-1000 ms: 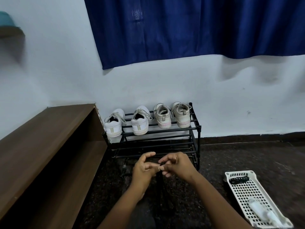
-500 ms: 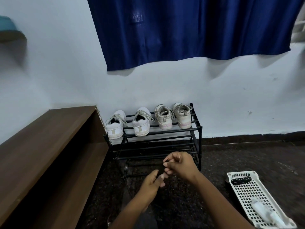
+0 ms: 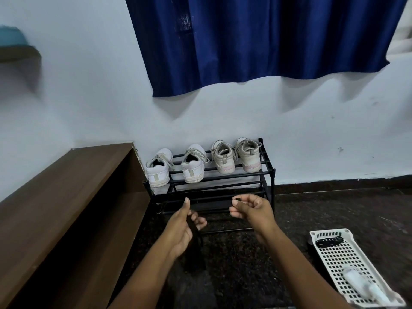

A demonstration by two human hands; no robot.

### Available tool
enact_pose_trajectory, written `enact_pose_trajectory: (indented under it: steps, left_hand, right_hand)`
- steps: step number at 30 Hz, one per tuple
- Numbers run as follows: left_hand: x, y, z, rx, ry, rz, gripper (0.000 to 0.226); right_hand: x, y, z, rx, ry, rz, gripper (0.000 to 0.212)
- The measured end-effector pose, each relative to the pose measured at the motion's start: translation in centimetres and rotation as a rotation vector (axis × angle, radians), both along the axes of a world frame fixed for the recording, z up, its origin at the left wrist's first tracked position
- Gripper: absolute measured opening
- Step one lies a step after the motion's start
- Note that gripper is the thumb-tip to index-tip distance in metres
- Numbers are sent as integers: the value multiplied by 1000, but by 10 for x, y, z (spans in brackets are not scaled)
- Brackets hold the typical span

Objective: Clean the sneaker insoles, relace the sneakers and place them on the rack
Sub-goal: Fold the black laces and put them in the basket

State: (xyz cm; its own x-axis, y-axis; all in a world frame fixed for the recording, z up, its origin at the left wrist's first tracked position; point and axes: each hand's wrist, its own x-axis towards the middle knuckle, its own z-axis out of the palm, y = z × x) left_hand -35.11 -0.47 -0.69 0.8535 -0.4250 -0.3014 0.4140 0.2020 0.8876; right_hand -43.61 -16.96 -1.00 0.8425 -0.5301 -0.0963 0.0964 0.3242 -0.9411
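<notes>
Two white lace-up sneakers (image 3: 157, 172) (image 3: 193, 167), two beige pink-soled sneakers (image 3: 223, 158) (image 3: 249, 155), one black metal rack (image 3: 223, 175), one white perforated plastic tray (image 3: 326, 233), one blue curtain (image 3: 256, 36).

We are failing to identify the dark item (image 3: 194, 233) in the left hand (image 3: 181, 230); the bottle (image 3: 362, 283) in the basket (image 3: 334, 263) is showing blurred.

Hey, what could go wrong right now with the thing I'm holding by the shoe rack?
The black lace hangs loosely across your left hand and may slip onto the dark floor, where it would be hard to spot. Your right hand pinches only a small dark end, apparently the lace's tip, so a tug might pull it free.
</notes>
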Motion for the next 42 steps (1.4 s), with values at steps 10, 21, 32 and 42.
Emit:
enact_pose_trajectory:
  steps: [10, 21, 32, 42]
  left_hand:
    - [5, -10, 46, -312, 117, 178, 32]
    - [14, -12, 60, -552, 253, 339, 33]
    - [14, -19, 76, -657, 272, 377, 37]
    - [15, -12, 82, -819, 108, 72, 49]
  right_hand:
    - [2, 10, 4, 82, -71, 3, 7]
    - [0, 16, -1, 131, -38, 85, 5]
    - [-1, 27, 0, 244, -20, 190, 5]
    - [-5, 46, 4, 495, -148, 307, 15]
